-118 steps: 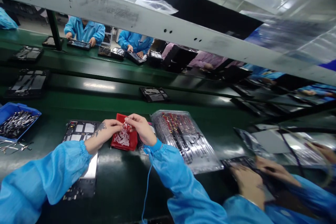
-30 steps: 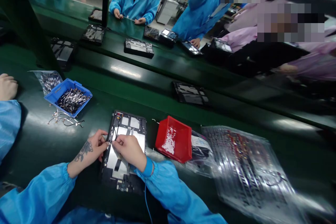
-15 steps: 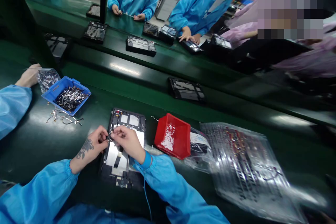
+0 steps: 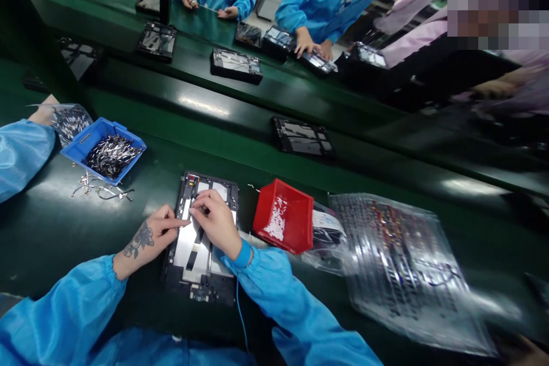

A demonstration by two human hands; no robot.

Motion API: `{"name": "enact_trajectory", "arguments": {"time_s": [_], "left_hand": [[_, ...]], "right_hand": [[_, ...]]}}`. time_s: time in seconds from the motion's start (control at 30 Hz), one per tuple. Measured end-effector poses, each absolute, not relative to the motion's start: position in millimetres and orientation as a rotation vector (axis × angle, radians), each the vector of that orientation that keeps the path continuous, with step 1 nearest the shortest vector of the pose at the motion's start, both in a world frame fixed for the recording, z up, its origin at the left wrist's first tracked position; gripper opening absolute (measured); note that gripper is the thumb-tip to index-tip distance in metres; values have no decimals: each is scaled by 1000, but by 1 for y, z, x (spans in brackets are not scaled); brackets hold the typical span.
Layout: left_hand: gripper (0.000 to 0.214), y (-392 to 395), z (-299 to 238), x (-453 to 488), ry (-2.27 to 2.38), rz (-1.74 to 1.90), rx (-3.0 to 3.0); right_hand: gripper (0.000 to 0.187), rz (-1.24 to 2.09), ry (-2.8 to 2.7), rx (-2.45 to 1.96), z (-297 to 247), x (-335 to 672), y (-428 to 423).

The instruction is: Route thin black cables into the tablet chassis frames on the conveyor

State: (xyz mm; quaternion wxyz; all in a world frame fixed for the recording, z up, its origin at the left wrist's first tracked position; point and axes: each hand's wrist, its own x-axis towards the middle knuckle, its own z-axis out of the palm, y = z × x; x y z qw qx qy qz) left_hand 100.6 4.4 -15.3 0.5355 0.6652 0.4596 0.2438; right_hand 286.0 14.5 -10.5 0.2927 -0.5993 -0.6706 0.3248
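An opened tablet housing [image 4: 189, 274], dark-framed with white and silver panels and black strips, lies in front of me on the green bench. My left hand [image 4: 150, 234], tattooed on the back, reaches over its left edge, index finger stretched across the upper left panel, nothing visible in it. Just right of that fingertip, my right hand [image 4: 217, 223] is closed in a pinch above the same panel. Whatever is between its fingertips is too small to make out. A blue wristband [image 4: 244, 253] with a thin cord circles my right wrist.
Left stands a blue bin [image 4: 124, 174] of short cables, with loose cables [image 4: 103, 187] before it and a co-worker's hand [image 4: 43, 111] by a plastic bag. Right are a red bin [image 4: 295, 229] with white bits and a clear bag [image 4: 403, 263]. Another housing [image 4: 302, 137] lies beyond.
The small dark piece that was between both hands no longer shows. My left index finger has straightened out to the right, and my right hand has shifted slightly up and right.
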Motion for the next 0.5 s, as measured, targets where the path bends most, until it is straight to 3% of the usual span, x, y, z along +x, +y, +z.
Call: {"name": "enact_trajectory", "arguments": {"time_s": [0.5], "left_hand": [[37,5,-21,100,1082,547,1676]], "right_hand": [[7,864,-1814,-1625,-12,286,15]]}}
